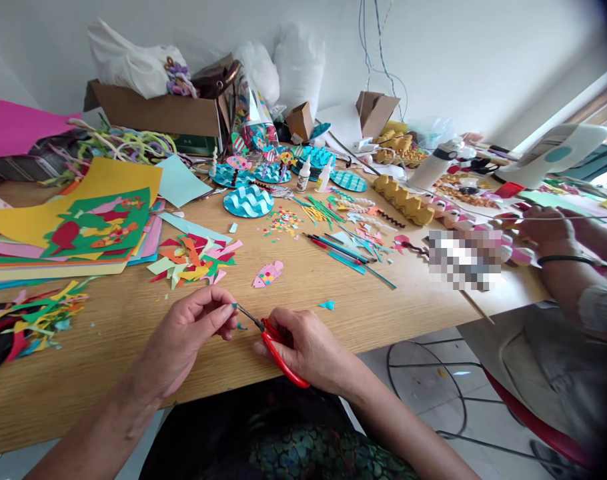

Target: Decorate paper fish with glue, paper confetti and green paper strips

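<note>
My right hand (311, 343) grips red-handled scissors (285, 363), their blades pointing left toward my other hand. Between the thumb and fingers of my left hand (193, 327) is a tiny piece of blue paper (235, 305), at the blade tips. Whether the blades touch it I cannot tell. A small blue scrap (242, 327) lies on the table just under the blades, and a larger blue paper scrap (327, 305) lies to the right. Beyond my hands rests a pink paper fish (268, 274) with coloured dots.
Colourful paper strips (198, 259) are heaped ahead, with stacked coloured sheets (133, 263) at left. Pencils and brushes (339, 247), glue bottles (304, 175) and a blue wavy-striped disc (248, 201) stand or lie farther back. At right, another person's hands (548, 230) work near egg-carton pieces (402, 200).
</note>
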Tool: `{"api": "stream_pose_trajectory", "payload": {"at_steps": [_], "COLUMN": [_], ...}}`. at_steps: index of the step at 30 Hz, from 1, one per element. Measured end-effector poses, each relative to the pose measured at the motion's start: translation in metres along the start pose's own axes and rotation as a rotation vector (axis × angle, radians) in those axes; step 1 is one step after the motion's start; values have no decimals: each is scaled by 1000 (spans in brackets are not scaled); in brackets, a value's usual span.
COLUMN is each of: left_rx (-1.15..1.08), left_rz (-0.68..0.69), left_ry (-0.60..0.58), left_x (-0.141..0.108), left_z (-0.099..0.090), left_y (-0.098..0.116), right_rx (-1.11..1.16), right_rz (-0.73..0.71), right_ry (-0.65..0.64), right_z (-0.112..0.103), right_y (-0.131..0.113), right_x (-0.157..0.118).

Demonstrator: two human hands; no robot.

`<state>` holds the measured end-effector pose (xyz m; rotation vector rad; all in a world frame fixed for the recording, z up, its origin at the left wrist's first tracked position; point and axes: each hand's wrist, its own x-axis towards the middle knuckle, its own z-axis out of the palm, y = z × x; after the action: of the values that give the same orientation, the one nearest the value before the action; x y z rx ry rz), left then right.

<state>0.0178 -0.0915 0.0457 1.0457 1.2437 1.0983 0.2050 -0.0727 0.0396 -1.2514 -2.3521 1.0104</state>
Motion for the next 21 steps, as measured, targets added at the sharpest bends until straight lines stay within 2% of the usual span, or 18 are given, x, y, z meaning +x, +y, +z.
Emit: {"api": "stream_pose_trajectory", "payload": {"at_steps": [5, 13, 21], "left_rx": [-79, -102, -99], "left_rz": [-19, -4, -9], "left_ry": [37, 10, -26], "left_x": [0, 1, -2], "left_z": [2, 12, 12], "left_y": [-3, -5, -5], "right_rx": [2, 24, 49], "right_rz": [-7, -26, -31], "right_ry": [7, 60, 70], "right_z": [1, 2, 3], "right_y": [1, -1, 4], "right_x": [1, 3, 1]}}
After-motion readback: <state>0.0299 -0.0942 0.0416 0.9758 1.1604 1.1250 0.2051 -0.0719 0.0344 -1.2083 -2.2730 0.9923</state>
